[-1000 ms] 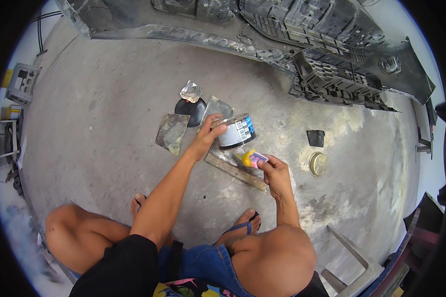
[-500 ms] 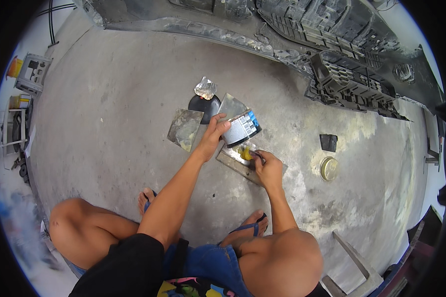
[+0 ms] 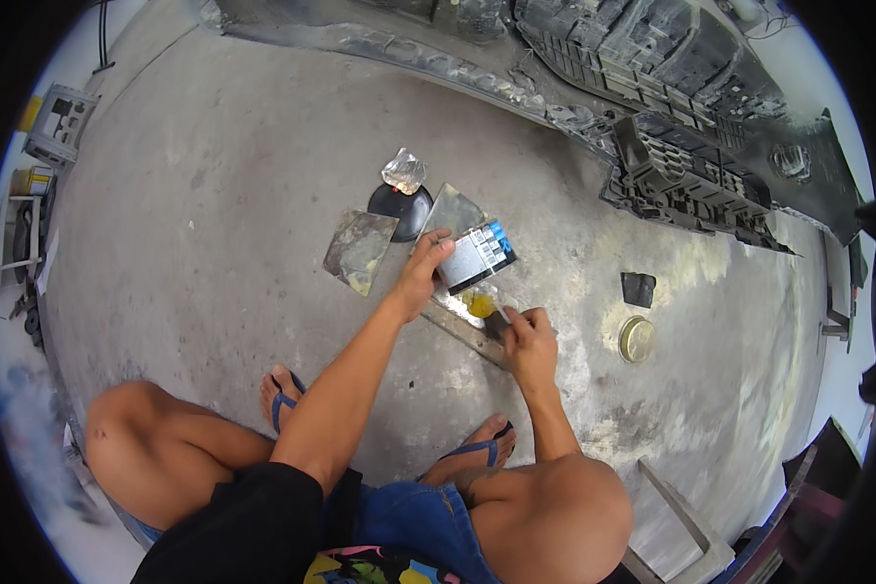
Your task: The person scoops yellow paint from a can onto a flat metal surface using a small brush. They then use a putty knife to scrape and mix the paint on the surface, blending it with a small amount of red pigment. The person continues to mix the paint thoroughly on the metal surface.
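My left hand (image 3: 422, 276) grips a tin can (image 3: 474, 258) with a white, blue and black label, tilted on its side above the floor. Just below its mouth, a lump of yellow paste (image 3: 479, 305) sits on a flat metal plate (image 3: 465, 331). Closed around a putty knife (image 3: 502, 317), my right hand (image 3: 532, 352) is beside the paste; my fingers cover part of the tool. The inside of the can is hidden from view.
Beyond the can lie a black round lid (image 3: 399, 211), crumpled foil (image 3: 404, 171) and two flat grey sheets, one at left (image 3: 359, 251). To the right are a round tin (image 3: 637, 339) and a black scrap (image 3: 638, 288). A large dark car part (image 3: 691, 161) spans the far side.
The can is tilted slightly more. My right hand has drawn the putty knife a little back from the yellow paste, which now lies on the plate. The view has shifted slightly.
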Motion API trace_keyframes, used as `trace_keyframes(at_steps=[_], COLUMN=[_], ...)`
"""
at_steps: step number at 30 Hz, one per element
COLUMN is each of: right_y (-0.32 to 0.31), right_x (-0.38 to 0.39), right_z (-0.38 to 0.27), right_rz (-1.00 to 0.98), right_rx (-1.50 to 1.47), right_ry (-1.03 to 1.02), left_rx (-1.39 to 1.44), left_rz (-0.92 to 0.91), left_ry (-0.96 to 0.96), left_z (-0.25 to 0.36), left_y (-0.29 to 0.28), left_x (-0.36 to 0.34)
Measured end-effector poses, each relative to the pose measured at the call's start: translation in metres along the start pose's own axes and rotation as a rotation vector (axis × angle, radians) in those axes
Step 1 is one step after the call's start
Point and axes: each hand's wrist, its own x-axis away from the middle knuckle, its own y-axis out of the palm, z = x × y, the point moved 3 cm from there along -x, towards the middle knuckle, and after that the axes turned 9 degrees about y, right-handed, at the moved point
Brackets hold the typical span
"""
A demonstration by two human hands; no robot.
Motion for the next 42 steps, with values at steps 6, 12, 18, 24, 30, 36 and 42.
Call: trace_keyframes(at_steps=[6,12,18,24,30,36,42], right_y=[-0.031,-0.067,-0.064,-0.063,-0.077,-0.064,-0.067], right_x=[-0.009,-0.04,-0.045,-0.049,-0.059,-0.076,-0.082], right_z=[-0.018,-0.061,-0.09,-0.08,-0.083,-0.082,-0.08], right_rz=[0.104,0.085,0.106,0.024,0.011,-0.087,-0.207], right_rx=[-0.15,-0.291,-0.323,-0.091,0.022,0.212,0.327], right_ry=[0.041,-0.021,-0.04,-0.012,-0.109,-0.247,-0.319], left_rx=[0.287,0.452,0.612,0.469,0.359,0.364,0.25], left_rz=[-0.037,0.046,0.089,0.049,0.05,0.076,0.098], left_ry=[-0.024,-0.112,-0.228,-0.159,-0.315,-0.406,-0.406], left_z=[0.012,0.024,0.029,0.036,0.045,0.034,0.032], left_y=[0.017,0.043,0.053,0.056,0.062,0.065,0.06], left_x=[-0.001,0.01,0.025,0.018,0.008,0.014,0.013])
